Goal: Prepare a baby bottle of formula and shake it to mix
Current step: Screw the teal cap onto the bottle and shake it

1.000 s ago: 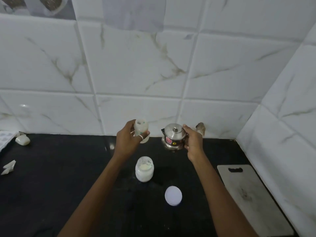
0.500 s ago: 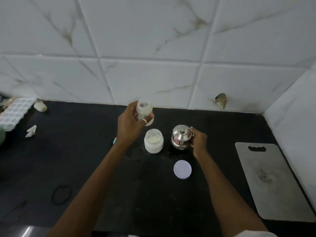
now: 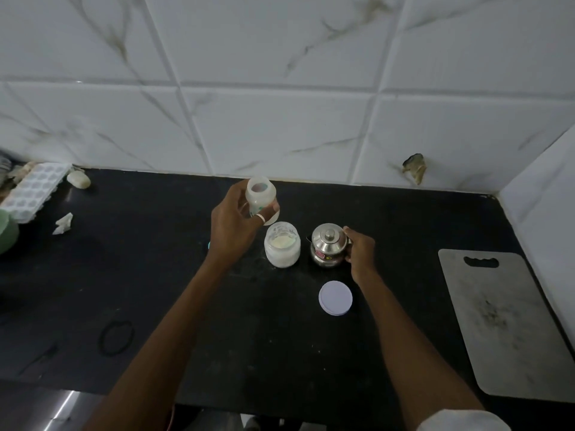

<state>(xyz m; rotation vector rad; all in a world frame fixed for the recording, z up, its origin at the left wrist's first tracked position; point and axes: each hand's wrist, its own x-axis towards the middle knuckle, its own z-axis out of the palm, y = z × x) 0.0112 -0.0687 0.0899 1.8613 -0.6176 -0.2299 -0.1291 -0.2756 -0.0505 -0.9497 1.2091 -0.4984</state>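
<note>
Green bowl cut off left

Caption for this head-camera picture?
Left hand holds open bottle above powder jar; right hand grips steel pot.

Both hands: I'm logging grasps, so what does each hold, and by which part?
The left hand holds the open baby bottle around its body. The right hand grips the steel pot at its right side.

Black counter; on it: open jar; steel pot; white lid; cutting board; hair tie.
</note>
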